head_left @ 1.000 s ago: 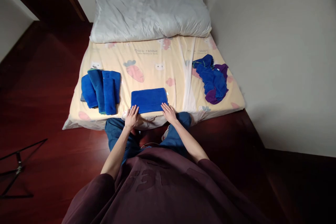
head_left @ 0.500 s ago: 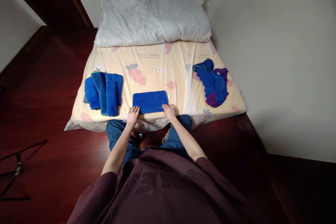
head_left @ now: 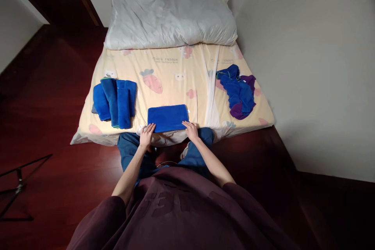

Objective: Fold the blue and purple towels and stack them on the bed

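Observation:
A folded blue towel (head_left: 168, 117) lies flat as a rectangle at the near edge of the bed, with a small white tag at its right side. My left hand (head_left: 146, 134) holds its near left corner, fingers on top. At the near right corner, my right hand (head_left: 191, 129) grips the towel the same way; both thumbs are hard to make out. To the left rest several rolled or folded blue towels (head_left: 124, 107), close together. On the right sits a crumpled heap of blue and purple cloths (head_left: 240, 93).
The bed (head_left: 170, 60) has a pale yellow sheet with carrot and rabbit prints. A bulky white quilt (head_left: 172, 15) lies folded at its far end. A wall (head_left: 307, 66) runs along the right. Black stand legs (head_left: 19, 187) are on the floor at left.
Both hands have come slightly nearer to my body, and the folded blue towel has slid with them toward the bed's near edge. The other cloths stay put.

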`<state>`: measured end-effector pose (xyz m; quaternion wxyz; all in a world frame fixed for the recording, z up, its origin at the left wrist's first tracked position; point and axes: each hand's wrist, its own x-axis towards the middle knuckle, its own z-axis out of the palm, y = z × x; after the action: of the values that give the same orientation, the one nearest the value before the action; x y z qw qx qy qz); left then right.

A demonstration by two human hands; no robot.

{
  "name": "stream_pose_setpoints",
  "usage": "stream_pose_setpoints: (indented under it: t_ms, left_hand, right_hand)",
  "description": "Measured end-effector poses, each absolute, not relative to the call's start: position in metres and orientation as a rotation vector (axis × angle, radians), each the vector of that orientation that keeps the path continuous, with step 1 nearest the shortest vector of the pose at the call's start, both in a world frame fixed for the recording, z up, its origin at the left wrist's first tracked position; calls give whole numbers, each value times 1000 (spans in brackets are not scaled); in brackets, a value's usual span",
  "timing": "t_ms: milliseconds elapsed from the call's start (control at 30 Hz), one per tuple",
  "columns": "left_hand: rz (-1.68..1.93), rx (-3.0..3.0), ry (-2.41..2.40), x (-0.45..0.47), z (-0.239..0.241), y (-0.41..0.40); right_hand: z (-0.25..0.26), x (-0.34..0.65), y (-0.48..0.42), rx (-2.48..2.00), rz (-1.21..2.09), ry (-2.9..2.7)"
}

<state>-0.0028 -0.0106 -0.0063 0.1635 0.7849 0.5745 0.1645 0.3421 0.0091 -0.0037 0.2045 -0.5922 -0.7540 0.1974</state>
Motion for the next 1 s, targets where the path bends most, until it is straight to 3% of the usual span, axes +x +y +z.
stream_pose_setpoints:
  t_ms: [433,667,1000]
  left_hand:
    - [569,2183,1616,-13,-10,-7]
    - [918,1676,1526,-30,-12,10]
    - [1047,1404,1608,-25,-30,17]
  right_hand:
    - [-7,355,17,-1562,653,-2022]
    - [-14,365,41,-1514,1001,-1533]
    - [-27,365,49,-1498,1083,-1303]
